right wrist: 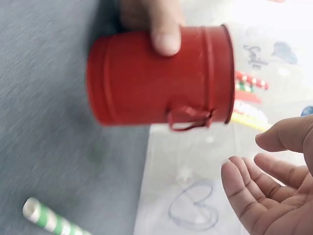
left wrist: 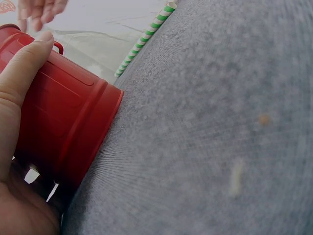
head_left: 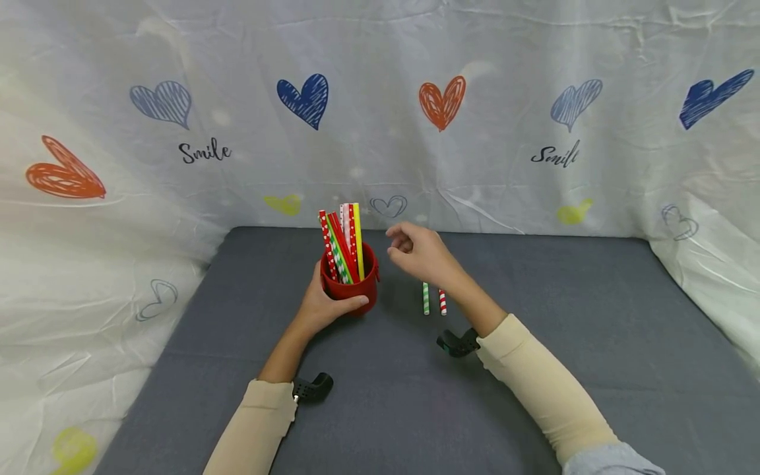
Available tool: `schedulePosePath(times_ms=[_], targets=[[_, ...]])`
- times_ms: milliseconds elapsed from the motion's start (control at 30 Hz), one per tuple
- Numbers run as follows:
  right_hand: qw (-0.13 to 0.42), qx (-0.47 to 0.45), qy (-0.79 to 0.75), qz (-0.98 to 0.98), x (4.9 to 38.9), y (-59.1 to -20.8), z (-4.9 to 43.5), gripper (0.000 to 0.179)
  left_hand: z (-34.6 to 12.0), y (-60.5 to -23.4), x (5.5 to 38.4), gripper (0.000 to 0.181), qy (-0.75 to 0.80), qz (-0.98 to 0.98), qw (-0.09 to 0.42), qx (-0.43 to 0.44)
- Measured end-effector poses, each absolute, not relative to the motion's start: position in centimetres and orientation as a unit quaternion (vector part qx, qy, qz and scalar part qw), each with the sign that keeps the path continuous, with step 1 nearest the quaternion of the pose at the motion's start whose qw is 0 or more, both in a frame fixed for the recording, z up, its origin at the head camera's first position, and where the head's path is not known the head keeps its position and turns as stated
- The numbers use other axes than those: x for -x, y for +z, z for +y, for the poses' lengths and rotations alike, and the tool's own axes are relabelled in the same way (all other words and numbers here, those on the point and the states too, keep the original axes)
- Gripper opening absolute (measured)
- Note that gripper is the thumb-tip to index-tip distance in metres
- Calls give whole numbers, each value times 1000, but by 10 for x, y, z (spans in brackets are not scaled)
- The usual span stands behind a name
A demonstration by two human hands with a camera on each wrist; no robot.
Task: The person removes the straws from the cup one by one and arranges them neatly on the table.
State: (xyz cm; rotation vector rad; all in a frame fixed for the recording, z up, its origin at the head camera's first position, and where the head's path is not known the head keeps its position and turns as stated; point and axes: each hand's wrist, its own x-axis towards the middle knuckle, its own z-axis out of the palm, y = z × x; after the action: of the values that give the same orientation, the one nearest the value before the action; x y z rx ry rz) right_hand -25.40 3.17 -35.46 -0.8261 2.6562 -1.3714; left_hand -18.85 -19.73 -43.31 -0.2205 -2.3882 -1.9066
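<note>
A red metal bucket point(head_left: 366, 290) with a small side handle point(right wrist: 190, 120) stands on the grey cloth, several patterned paper straws point(head_left: 344, 244) upright in it. My left hand point(head_left: 323, 305) grips its near left side, thumb across the front, as the left wrist view also shows. Just right of the straws, above the rim's height, my right hand point(head_left: 423, 254) hovers with loosely bent fingers and nothing between them; the right wrist view shows thumb and fingers apart. Below it lie a green-striped straw point(head_left: 425, 299) and a red-striped straw point(head_left: 442, 302), their far ends hidden by the right arm.
The grey cloth-covered table point(head_left: 380, 409) ends at a whitish curtain point(head_left: 368, 152) printed with hearts and words. A black wrist camera point(head_left: 313, 388) sits on the left wrist and another wrist camera point(head_left: 458, 343) on the right.
</note>
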Motion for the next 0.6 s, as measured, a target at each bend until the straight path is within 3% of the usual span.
schedulePosePath(times_ms=[367, 600], targets=[[-26, 343, -421, 839, 248, -348, -20, 29, -207, -468, 207, 103, -622, -779, 35, 68], [43, 328, -366, 870, 246, -353, -46, 26, -208, -471, 209, 99, -624, -776, 45, 85]])
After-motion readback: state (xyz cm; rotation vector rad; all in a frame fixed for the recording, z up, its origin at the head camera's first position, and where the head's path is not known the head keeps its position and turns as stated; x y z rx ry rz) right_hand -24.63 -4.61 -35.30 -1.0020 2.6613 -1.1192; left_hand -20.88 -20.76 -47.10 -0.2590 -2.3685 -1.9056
